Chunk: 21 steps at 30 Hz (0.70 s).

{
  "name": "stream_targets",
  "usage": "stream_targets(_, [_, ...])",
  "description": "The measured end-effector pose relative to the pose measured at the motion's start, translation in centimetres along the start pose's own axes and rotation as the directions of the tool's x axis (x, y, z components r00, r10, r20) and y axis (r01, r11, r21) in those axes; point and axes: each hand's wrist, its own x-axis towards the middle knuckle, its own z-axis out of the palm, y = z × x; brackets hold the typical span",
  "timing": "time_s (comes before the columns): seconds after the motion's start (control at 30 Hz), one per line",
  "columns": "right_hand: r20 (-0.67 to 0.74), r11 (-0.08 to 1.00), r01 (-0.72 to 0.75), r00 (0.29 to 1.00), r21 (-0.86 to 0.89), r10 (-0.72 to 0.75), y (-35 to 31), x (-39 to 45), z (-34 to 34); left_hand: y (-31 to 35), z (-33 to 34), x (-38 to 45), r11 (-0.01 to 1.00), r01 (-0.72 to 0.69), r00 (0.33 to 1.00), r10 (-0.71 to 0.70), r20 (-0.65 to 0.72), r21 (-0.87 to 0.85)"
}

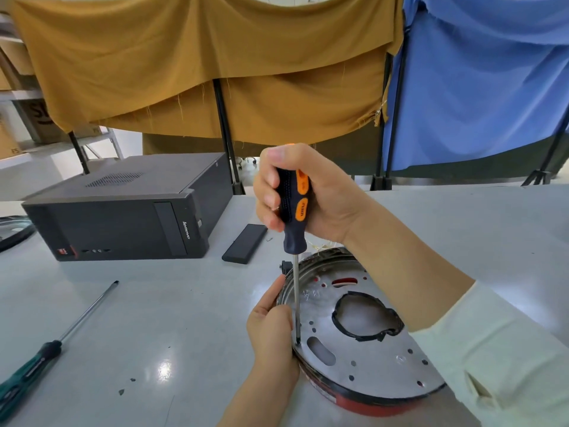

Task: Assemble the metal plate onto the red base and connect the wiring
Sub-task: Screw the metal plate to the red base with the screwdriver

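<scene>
A: From the head view, how far along is it?

B: The metal plate (369,340) already sits on the red base (369,399), near the table's (154,318) front edge. The right hand (308,192) is wrapped tight around the handle of the orange-and-black screwdriver (294,217), held upright with its tip in a hole at the plate's left rim. So I'd judge fastening is under way.

A: And the left hand (271,331)?

B: It rests against the rim just beside the shaft; whether its fingers pinch anything I cannot tell.

A: What's left?

B: Several holes look open, so probably more screws, then the wiring. No connection is visible.

A: How does the plate look?

B: Round, dull silver, with many small holes, 1 oblong slot, and a central opening edged in black tape. Only 1 view here.
</scene>
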Motion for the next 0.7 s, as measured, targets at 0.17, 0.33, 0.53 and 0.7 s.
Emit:
stream_targets(0.17, [-0.294, 0.996, 0.08, 0.953, 0.037, -0.065, 1.0, 0.3, 0.8, -0.2, 0.1, 0.0, 1.0, 0.006, 0.999, -0.007, -0.051, -0.025])
stream_targets(0.33, [-0.679, 0.954, 0.199, 0.671, -0.224, -0.299, 2.1, 0.4, 2.6, -0.3, 0.3, 0.1, 0.999, -0.009, 0.995, 0.004, -0.1, -0.044])
stream_targets(0.53, [-0.572, 0.92, 0.139, 0.746, -0.367, -0.341, 2.2, 0.4, 3.0, -0.2, 0.1, -0.1, 1.0, 0.002, 0.999, -0.002, -0.049, -0.007])
stream_targets(0.7, [-0.219, 0.979, 0.037, 0.972, -0.202, -0.082, 0.3, 0.7, 0.6, -0.1, 0.1, -0.3, 1.0, 0.013, 1.0, -0.013, -0.022, -0.019])
